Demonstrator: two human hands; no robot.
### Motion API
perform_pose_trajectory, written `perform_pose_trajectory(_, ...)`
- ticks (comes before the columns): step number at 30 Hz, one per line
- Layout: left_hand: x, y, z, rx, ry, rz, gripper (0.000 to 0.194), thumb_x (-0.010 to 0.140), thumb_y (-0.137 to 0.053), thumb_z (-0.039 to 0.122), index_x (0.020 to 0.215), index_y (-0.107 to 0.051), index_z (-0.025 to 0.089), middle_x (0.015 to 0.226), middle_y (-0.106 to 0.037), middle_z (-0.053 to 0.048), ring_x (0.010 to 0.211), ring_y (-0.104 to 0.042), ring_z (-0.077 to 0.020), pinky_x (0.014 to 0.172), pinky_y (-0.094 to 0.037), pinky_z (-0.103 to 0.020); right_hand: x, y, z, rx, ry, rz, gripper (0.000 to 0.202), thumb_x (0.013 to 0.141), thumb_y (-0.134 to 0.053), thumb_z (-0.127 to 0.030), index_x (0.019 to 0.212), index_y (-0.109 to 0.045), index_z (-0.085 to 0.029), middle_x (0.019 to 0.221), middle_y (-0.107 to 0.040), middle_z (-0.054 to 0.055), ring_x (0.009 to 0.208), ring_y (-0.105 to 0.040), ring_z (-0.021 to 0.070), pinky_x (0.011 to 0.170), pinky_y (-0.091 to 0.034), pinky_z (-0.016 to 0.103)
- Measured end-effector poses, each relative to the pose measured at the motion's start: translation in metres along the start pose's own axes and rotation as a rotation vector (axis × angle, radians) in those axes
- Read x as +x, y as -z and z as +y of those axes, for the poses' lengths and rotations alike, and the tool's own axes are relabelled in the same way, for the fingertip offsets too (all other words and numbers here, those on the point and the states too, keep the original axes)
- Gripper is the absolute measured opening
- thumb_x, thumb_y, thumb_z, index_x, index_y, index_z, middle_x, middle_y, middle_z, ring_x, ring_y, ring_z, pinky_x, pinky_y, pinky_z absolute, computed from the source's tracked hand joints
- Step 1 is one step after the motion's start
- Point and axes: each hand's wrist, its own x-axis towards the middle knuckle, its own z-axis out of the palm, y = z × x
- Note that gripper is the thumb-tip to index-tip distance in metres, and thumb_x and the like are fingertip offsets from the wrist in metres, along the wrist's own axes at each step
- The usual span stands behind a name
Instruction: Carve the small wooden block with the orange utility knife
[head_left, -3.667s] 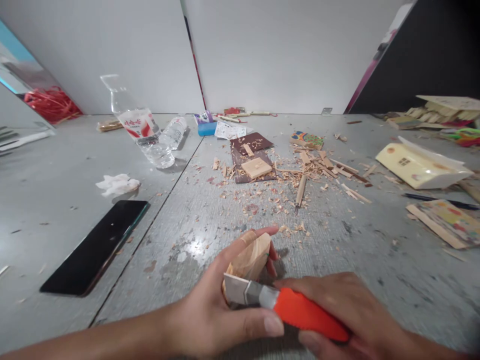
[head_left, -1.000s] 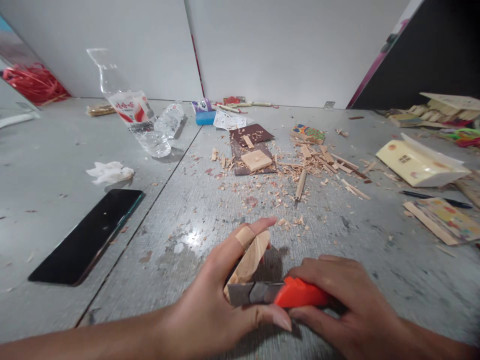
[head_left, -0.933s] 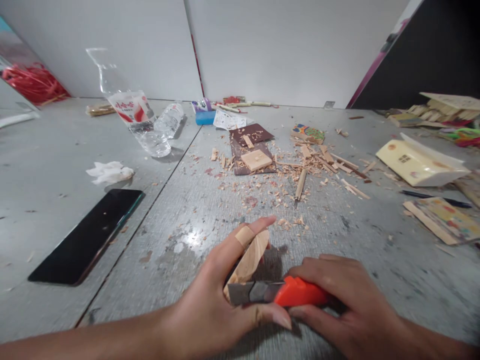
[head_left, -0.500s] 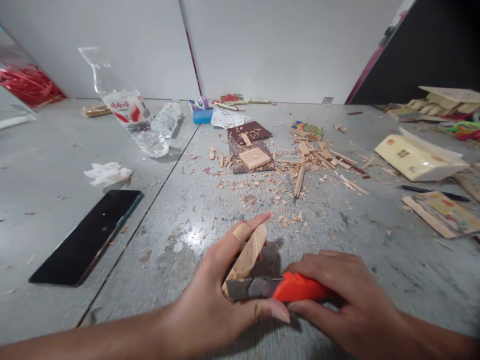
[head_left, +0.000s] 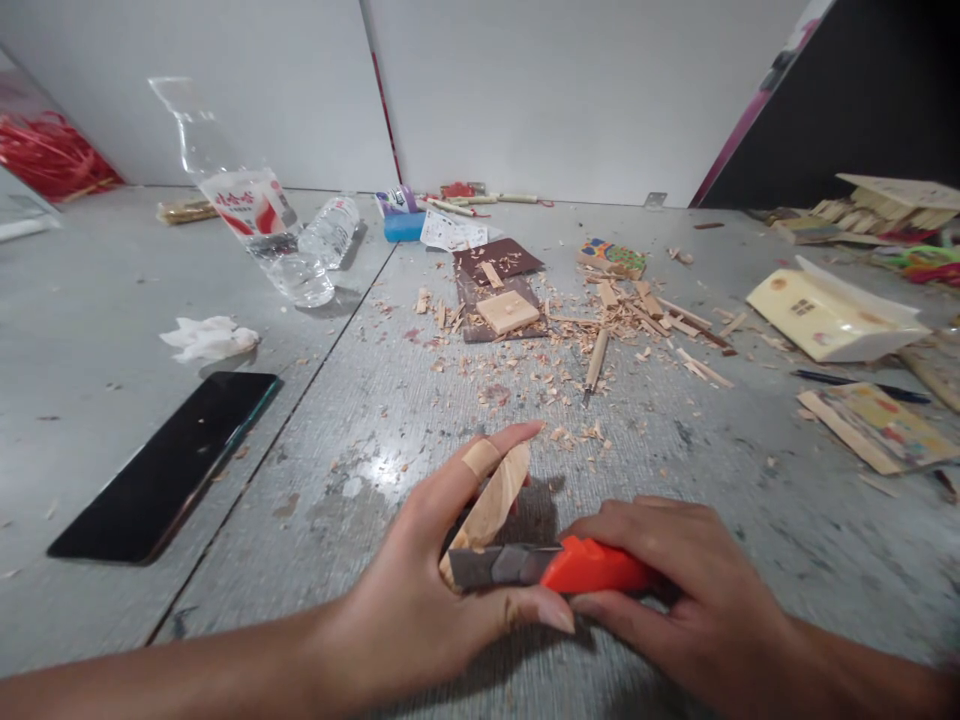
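In my left hand (head_left: 427,560) is a pale piece of wood (head_left: 495,505), held between the thumb and the fingers; a tan bandage wraps the index finger. My right hand (head_left: 675,580) is closed round the orange-red handle of a utility knife (head_left: 596,565). The knife's dark blade points left and lies against the lower end of the wood. My left thumb extends just below the blade, its tip close to my right thumb. The far fingers of my left hand are mostly hidden behind the wood.
Beyond my hands lie wood shavings (head_left: 630,315), a carving tool (head_left: 597,362) and a wooden block (head_left: 508,312) on brown sandpaper (head_left: 499,262). A phone (head_left: 169,465), crumpled tissue (head_left: 210,338) and plastic bottles (head_left: 251,215) are left. A yellow box (head_left: 829,312) stands right.
The view has shifted slightly, so the things on the table appear a little higher and further left. Both hands keep their grips, with the blade still against the wood.
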Motion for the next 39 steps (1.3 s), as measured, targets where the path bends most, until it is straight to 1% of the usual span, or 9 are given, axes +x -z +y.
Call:
perform_pose_trajectory(3,0.0,0.0,0.001,0.008,0.002,0.01,0.089,0.073,-0.098,0.043,0.149,-0.054,0.03,0.097,-0.061,0.0,0.076,-0.056,-0.0117,0.068,-0.05,-0.021,0.001,0.002,0.0,-0.012,0.026,0.016,0.037,0.106,-0.057,-0.058,0.099,-0.07,-0.025,0.081,-0.078,-0.007,0.066,-0.07,0.0109,0.064,-0.046,0.025)
perform_pose_trajectory(7,0.0,0.002,0.0,0.052,-0.021,0.012,0.09,0.071,-0.099,0.04,0.149,-0.055,0.035,0.098,-0.062,0.001,0.077,-0.055,-0.012,0.069,-0.048,-0.021,0.0,0.002,-0.001,0.008,0.018,0.009,0.031,0.105,-0.06,-0.056,0.101,-0.069,-0.026,0.08,-0.077,-0.007,0.066,-0.069,0.0113,0.064,-0.045,0.026)
perform_pose_trajectory(14,-0.002,0.006,-0.003,0.006,-0.012,-0.07,0.09,0.073,-0.098,0.035,0.15,-0.051,0.034,0.101,-0.063,0.001,0.083,-0.057,-0.0143,0.076,-0.049,-0.024,-0.007,-0.005,0.003,0.116,-0.048,-0.031,0.018,0.1,-0.07,-0.045,0.104,-0.068,-0.028,0.084,-0.076,-0.007,0.07,-0.067,0.0119,0.069,-0.043,0.027)
perform_pose_trajectory(19,-0.001,0.009,-0.003,0.053,0.003,-0.12,0.084,0.08,-0.09,0.029,0.152,-0.047,0.036,0.107,-0.062,-0.001,0.089,-0.058,-0.017,0.078,-0.048,-0.028,-0.004,-0.003,0.003,0.157,-0.082,-0.085,0.01,0.094,-0.074,-0.034,0.095,-0.07,-0.025,0.075,-0.071,-0.008,0.063,-0.061,0.0104,0.062,-0.039,0.025)
perform_pose_trajectory(22,0.0,0.011,-0.002,0.062,0.006,-0.15,0.083,0.083,-0.086,0.027,0.154,-0.044,0.039,0.11,-0.062,-0.001,0.092,-0.059,-0.0182,0.083,-0.048,-0.031,0.0,0.001,0.002,0.175,-0.092,-0.13,0.009,0.092,-0.074,-0.031,0.092,-0.069,-0.023,0.075,-0.071,-0.007,0.063,-0.062,0.0104,0.063,-0.041,0.024)
perform_pose_trajectory(26,-0.001,0.011,0.0,0.083,0.01,-0.157,0.079,0.087,-0.083,0.033,0.154,-0.043,0.042,0.113,-0.063,-0.001,0.096,-0.061,-0.0199,0.088,-0.047,-0.034,0.0,0.002,0.004,0.174,-0.102,-0.179,0.009,0.092,-0.074,-0.03,0.094,-0.069,-0.023,0.079,-0.072,-0.006,0.066,-0.063,0.011,0.065,-0.041,0.025)
perform_pose_trajectory(29,-0.001,0.012,0.002,0.088,0.01,-0.167,0.078,0.089,-0.083,0.037,0.154,-0.042,0.042,0.113,-0.063,-0.001,0.094,-0.06,-0.0192,0.086,-0.048,-0.034,-0.004,-0.001,0.005,0.165,-0.117,-0.163,0.012,0.093,-0.075,-0.033,0.094,-0.068,-0.024,0.078,-0.071,-0.006,0.066,-0.062,0.0114,0.065,-0.04,0.026)
perform_pose_trajectory(33,0.0,0.012,0.002,0.107,0.015,-0.164,0.076,0.089,-0.081,0.041,0.154,-0.042,0.038,0.111,-0.062,-0.003,0.092,-0.06,-0.0197,0.082,-0.049,-0.034,-0.006,-0.001,0.005,0.184,-0.099,-0.152,0.013,0.094,-0.075,-0.036,0.095,-0.068,-0.024,0.08,-0.071,-0.007,0.067,-0.062,0.0108,0.065,-0.04,0.026)
perform_pose_trajectory(39,0.001,0.014,-0.001,0.148,-0.024,-0.197,0.075,0.089,-0.08,0.041,0.154,-0.042,0.035,0.109,-0.062,-0.004,0.093,-0.06,-0.0212,0.08,-0.051,-0.034,0.002,0.005,0.002,0.19,-0.052,-0.149,0.012,0.094,-0.077,-0.031,0.097,-0.068,-0.025,0.077,-0.07,-0.009,0.064,-0.06,0.0083,0.063,-0.04,0.023)
